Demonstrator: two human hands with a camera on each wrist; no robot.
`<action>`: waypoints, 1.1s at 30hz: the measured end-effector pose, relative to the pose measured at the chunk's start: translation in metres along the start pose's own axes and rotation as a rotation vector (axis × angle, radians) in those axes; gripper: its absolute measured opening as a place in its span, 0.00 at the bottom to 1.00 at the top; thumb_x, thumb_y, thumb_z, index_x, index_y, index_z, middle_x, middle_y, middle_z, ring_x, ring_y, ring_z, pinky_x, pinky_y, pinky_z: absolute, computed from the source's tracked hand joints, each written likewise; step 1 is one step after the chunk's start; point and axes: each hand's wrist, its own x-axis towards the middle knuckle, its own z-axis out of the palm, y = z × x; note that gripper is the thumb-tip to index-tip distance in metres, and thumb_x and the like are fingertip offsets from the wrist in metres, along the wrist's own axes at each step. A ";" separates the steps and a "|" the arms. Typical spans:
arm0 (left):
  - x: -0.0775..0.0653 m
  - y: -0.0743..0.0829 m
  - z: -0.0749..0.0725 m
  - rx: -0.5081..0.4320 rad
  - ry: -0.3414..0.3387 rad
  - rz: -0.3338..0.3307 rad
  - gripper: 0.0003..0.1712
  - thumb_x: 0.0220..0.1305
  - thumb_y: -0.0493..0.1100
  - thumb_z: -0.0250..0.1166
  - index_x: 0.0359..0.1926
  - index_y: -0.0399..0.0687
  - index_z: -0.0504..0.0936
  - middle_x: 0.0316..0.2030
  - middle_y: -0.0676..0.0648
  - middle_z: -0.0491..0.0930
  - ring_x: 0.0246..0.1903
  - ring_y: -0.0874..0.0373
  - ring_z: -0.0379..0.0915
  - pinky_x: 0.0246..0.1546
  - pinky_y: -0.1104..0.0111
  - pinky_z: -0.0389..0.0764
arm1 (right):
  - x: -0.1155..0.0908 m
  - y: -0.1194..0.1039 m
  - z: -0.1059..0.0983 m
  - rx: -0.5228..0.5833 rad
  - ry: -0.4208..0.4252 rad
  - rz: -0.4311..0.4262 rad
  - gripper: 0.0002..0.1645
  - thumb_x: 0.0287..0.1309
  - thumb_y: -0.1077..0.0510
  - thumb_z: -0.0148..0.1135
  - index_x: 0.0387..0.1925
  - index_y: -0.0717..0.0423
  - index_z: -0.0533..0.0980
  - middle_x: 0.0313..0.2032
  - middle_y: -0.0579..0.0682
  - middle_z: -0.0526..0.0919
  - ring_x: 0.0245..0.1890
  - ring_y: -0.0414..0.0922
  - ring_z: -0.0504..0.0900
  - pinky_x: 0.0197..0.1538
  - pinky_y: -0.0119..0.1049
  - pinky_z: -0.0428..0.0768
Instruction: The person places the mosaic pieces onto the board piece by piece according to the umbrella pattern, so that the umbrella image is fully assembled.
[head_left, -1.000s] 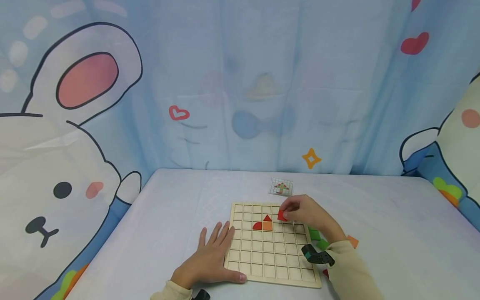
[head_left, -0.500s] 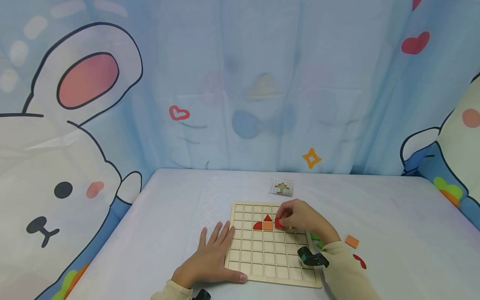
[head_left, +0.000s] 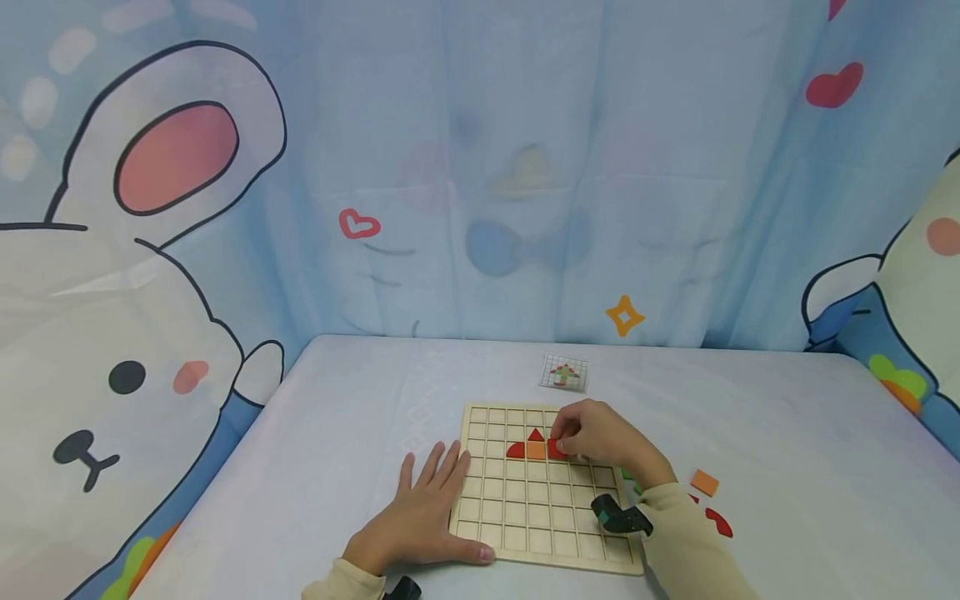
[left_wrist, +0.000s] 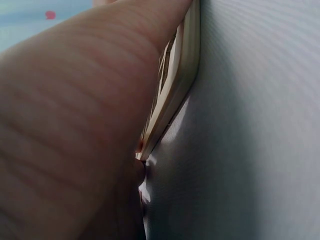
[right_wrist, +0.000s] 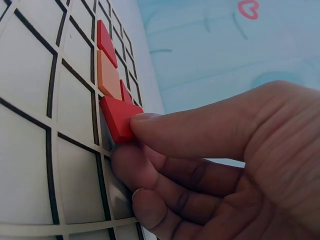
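My right hand (head_left: pixel 603 437) pinches a red tile (right_wrist: pixel 116 116) between thumb and fingers. The tile sits right beside the orange square (head_left: pixel 536 451) on the wooden grid board (head_left: pixel 537 521), slightly tilted over its cell in the right wrist view. On the orange square's other side lies a red quarter-round tile (head_left: pixel 515 452), and a red triangle (head_left: pixel 536 435) is in the cell behind it. Fingers spread, my left hand (head_left: pixel 420 515) lies against the board's left edge, thumb at the near corner. The left wrist view shows mostly that hand (left_wrist: pixel 80 115) and the board's side (left_wrist: pixel 175 85).
A small pattern card (head_left: pixel 564 373) lies behind the board. Right of my sleeve are a loose orange square (head_left: pixel 704 482) and a red curved tile (head_left: pixel 720 522). Green tiles (head_left: pixel 628 474) show partly between the board and my right forearm. A blue curtain (head_left: pixel 480 167) hangs behind the table.
My right hand has moved left and nearer, bringing the red tile down next to the orange square. Loose red tiles now show beside the forearm. My left hand has stayed still.
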 end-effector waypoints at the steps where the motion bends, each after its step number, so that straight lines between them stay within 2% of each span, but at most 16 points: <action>1: 0.000 0.000 0.000 -0.001 0.001 -0.001 0.75 0.56 0.79 0.71 0.87 0.40 0.46 0.86 0.40 0.37 0.84 0.43 0.26 0.75 0.35 0.25 | 0.000 0.000 0.000 -0.004 -0.002 -0.007 0.06 0.64 0.70 0.69 0.34 0.58 0.84 0.29 0.46 0.82 0.29 0.45 0.76 0.34 0.42 0.77; 15: 0.000 -0.001 0.001 -0.002 0.001 -0.003 0.75 0.56 0.79 0.70 0.87 0.40 0.46 0.86 0.40 0.38 0.84 0.43 0.26 0.75 0.35 0.26 | 0.002 -0.007 0.004 -0.142 0.016 -0.088 0.09 0.60 0.71 0.70 0.30 0.56 0.83 0.27 0.44 0.80 0.29 0.43 0.75 0.35 0.41 0.78; 33: 0.001 -0.002 0.001 0.007 -0.005 0.002 0.75 0.57 0.80 0.70 0.87 0.40 0.45 0.86 0.40 0.37 0.84 0.43 0.25 0.75 0.35 0.26 | 0.002 -0.006 0.007 -0.185 0.024 -0.113 0.10 0.59 0.72 0.70 0.31 0.55 0.84 0.27 0.43 0.80 0.28 0.42 0.74 0.35 0.41 0.77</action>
